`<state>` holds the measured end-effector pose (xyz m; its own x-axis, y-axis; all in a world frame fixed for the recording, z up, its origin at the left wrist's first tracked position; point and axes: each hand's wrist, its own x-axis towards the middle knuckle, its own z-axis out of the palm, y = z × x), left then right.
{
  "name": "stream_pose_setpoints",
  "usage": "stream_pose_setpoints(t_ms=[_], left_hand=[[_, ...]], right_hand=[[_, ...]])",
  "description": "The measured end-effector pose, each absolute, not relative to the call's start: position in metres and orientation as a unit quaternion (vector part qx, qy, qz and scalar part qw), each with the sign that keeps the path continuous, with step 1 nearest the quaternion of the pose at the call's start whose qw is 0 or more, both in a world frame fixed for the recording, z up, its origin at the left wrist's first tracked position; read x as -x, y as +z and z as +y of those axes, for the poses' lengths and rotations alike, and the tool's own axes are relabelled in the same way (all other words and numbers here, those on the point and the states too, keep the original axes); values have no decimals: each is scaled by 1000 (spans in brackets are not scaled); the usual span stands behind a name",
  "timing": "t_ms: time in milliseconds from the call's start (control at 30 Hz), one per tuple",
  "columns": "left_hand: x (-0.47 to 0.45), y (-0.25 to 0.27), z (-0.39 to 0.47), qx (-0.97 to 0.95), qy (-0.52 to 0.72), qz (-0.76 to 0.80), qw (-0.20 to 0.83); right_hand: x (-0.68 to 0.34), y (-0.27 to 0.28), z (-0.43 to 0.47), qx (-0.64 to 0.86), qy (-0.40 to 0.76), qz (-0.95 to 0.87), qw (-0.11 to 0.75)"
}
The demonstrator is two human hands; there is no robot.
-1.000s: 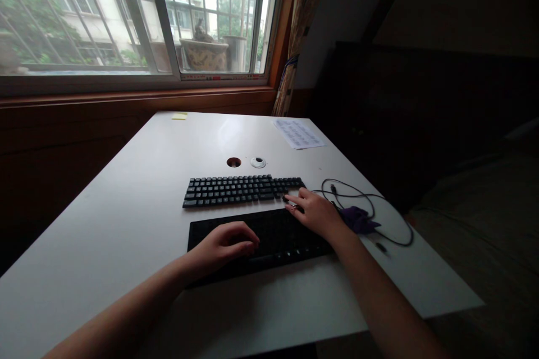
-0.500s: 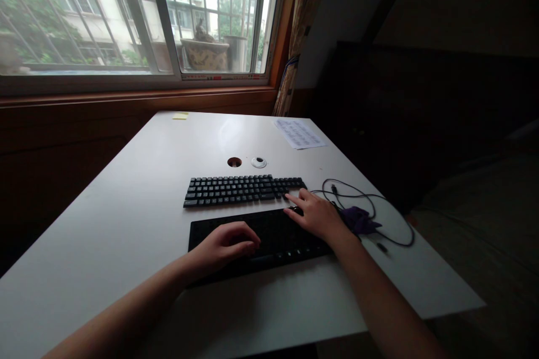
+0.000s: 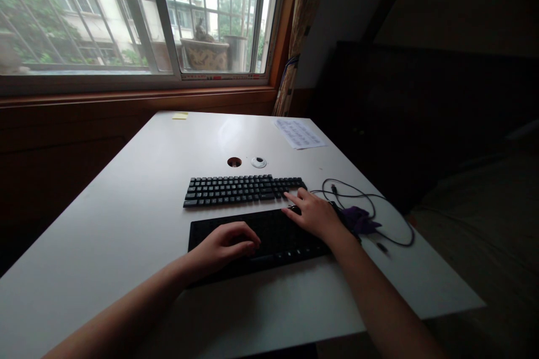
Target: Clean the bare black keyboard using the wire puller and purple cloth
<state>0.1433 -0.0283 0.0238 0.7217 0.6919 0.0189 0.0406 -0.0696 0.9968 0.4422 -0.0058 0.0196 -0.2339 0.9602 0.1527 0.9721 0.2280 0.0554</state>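
Observation:
A black keyboard base [image 3: 269, 230] lies on the white table, its surface dark with a few light marks along the near edge. Just behind it, loose black keycaps [image 3: 229, 189] are laid out in keyboard-like rows. My left hand [image 3: 227, 242] rests on the left half of the base. Its fingers are curled, with the thumb tip close to the index fingertip; anything inside is hidden. Over the base's right part, my right hand [image 3: 314, 213] has thumb and index finger spread. The index fingertip reaches the lower right keycaps, while the thumb is above the base's far edge.
Right of the base lie a coiled black cable [image 3: 373, 196], a purple cloth [image 3: 360, 220] and a small dark piece [image 3: 382, 248]. Printed paper [image 3: 300, 133], a yellow sticky note [image 3: 180, 115], a round hole [image 3: 234, 162] and a white ring-shaped cover [image 3: 259, 162] are farther back.
My right hand has shifted very slightly to the left, its thumb and index finger still apart. My left hand, the base and the rows of keycaps look unchanged.

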Motion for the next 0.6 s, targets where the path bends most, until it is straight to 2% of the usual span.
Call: stream_pose_setpoints(t_ms=[600], left_hand=[[-144, 22, -27, -689, 259, 271, 621]], right_hand=[[-444, 14, -5, 605, -76, -790, 67]])
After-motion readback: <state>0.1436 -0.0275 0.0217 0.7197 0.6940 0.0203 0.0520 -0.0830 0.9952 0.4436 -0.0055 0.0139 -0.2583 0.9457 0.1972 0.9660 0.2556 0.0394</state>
